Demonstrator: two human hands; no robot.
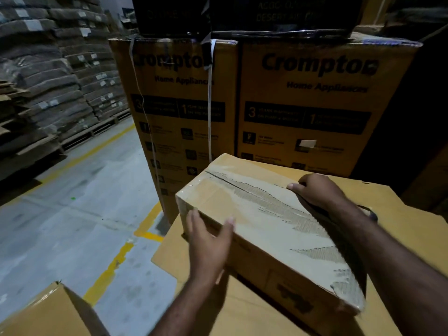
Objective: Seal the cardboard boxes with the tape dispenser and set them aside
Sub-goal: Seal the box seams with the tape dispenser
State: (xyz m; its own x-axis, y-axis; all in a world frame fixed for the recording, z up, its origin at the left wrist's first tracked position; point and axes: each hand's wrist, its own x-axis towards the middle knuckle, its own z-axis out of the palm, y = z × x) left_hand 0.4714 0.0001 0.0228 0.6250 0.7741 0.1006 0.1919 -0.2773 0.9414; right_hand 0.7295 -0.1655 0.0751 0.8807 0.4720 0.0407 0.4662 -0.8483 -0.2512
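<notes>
Head view shows my left hand [208, 241] pressing open fingers against the near side of the cardboard box [266, 214], my right hand [317, 190] gripping its far edge, atop a larger carton [194, 294].

Centre-right: oblong brown cardboard box [266, 214] lies on a wide flat brown cardboard surface [412, 229]. Left hand [208, 241] at its left end, right hand [315, 190] on its far top edge. Behind, upper centre: two tall printed brown cartons [315, 105] side by side, black boxes [278, 13] on top. Upper left: stacked grey sacks [48, 69]. Lower-left corner: another brown carton [48, 314].
</notes>
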